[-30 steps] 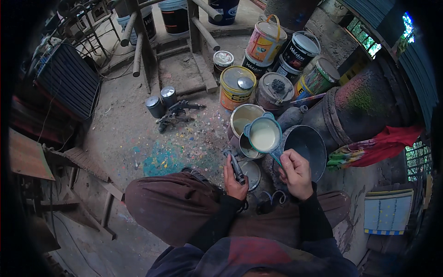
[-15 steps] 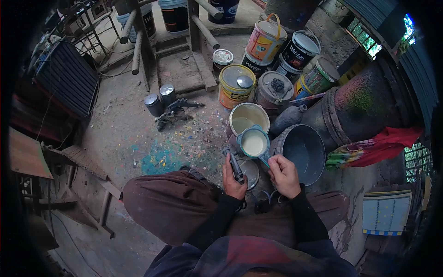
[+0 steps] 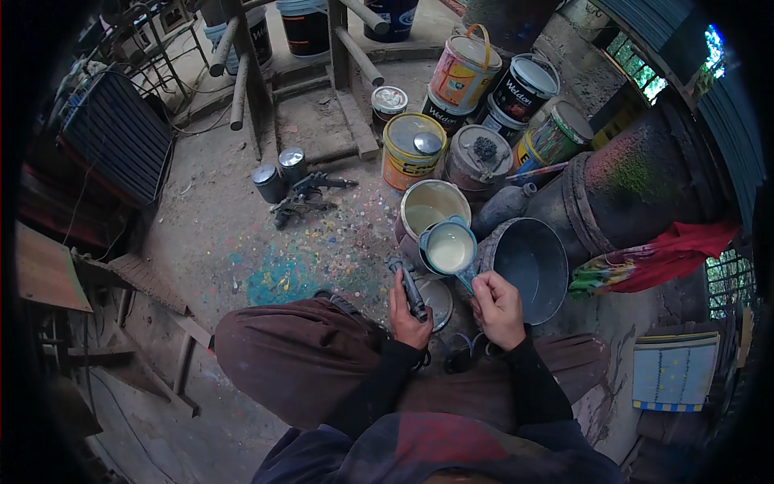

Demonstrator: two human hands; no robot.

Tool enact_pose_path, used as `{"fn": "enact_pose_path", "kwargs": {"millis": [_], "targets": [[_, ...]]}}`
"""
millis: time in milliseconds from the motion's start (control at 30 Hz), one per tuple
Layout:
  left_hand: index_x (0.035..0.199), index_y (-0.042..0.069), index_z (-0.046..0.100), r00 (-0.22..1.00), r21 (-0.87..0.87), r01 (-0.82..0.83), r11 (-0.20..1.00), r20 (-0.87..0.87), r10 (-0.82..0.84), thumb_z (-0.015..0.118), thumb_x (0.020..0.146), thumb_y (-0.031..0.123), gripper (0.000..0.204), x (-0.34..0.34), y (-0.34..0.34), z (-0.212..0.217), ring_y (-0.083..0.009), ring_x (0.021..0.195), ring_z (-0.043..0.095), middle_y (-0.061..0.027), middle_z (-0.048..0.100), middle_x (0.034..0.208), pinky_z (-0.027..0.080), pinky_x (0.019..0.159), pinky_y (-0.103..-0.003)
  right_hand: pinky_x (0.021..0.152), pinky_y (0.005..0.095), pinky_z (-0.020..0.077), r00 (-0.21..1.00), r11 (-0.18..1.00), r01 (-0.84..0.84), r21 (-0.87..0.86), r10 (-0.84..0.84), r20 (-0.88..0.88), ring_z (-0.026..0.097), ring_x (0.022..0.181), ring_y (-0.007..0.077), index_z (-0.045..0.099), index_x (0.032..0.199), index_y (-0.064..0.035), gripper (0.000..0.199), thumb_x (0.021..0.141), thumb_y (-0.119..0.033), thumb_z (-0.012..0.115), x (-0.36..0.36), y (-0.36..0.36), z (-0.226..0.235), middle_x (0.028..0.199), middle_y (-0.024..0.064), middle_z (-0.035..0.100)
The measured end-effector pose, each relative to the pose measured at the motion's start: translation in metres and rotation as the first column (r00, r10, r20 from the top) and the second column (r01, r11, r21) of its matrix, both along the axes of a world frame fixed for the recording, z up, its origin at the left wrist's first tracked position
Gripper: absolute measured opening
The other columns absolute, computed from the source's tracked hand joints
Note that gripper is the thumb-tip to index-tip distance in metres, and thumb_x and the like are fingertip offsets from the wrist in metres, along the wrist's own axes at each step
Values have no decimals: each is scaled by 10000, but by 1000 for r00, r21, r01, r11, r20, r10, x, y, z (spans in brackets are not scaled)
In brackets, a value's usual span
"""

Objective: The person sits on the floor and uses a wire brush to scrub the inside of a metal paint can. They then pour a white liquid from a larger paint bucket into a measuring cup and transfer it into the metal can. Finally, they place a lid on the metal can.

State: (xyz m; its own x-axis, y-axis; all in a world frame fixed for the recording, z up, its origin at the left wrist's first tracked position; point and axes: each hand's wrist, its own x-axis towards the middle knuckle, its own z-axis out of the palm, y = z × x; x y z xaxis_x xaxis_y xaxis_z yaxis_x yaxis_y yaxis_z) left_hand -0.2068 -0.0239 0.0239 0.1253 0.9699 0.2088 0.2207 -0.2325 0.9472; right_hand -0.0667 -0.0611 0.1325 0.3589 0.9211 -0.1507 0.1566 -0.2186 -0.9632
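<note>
In my right hand [image 3: 498,306] is the handle of a teal dipper [image 3: 462,270], with the fingers closed around it. Cream-white liquid [image 3: 451,248] fills the dipper's round bowl, which is held in front of an open bucket [image 3: 436,196] with pale contents. My left hand [image 3: 409,315] grips a slim, dark grey metal tool [image 3: 412,292] that looks like a spray gun body; the palm hides part of it. Below the dipper, a round pale lid or can top [image 3: 438,304] shows between my hands.
A large dark basin [image 3: 528,270] and a grey jug [image 3: 504,208] stand right of the dipper. Several paint buckets [image 3: 413,153] crowd behind. Spray guns [image 3: 302,202] and two metal cups [image 3: 278,176] sit on the paint-spattered floor. A red cloth [image 3: 661,262] hangs at right.
The dipper has moved slightly right and tilted a little, and its liquid surface looks rounder. Both hands have stayed almost in place, keeping their holds.
</note>
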Motion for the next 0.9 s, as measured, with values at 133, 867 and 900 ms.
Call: {"fn": "enact_pose_path", "kwargs": {"millis": [133,867,900], "targets": [[1437,35,255,1000,-3,-6,1000,-10,6,558,683,-45,816,1,0,-2,-380,1108,499,-221,481,1188,399,956,-390,438,200,315,1000,1000,2,30,-2,16,406,488,19,547,841,-32,177,959,-161,518,0,1,2,578,-42,467],[1428,19,265,1000,-26,-7,1000,2,7,562,683,-57,806,-1,-1,-1,-385,1186,472,-239,453,1278,384,994,-386,439,197,309,996,999,-33,27,35,-81,399,488,15,533,865,-28,152,956,-150,527,-4,1,2,587,-39,464],[1428,16,265,1000,-13,-11,1000,9,11,564,684,-56,804,0,-1,0,-385,1192,469,-239,452,1281,382,998,-387,425,193,304,997,997,-75,30,76,-30,387,467,21,516,875,-41,145,965,-154,511,-4,1,0,583,-34,448]]}}
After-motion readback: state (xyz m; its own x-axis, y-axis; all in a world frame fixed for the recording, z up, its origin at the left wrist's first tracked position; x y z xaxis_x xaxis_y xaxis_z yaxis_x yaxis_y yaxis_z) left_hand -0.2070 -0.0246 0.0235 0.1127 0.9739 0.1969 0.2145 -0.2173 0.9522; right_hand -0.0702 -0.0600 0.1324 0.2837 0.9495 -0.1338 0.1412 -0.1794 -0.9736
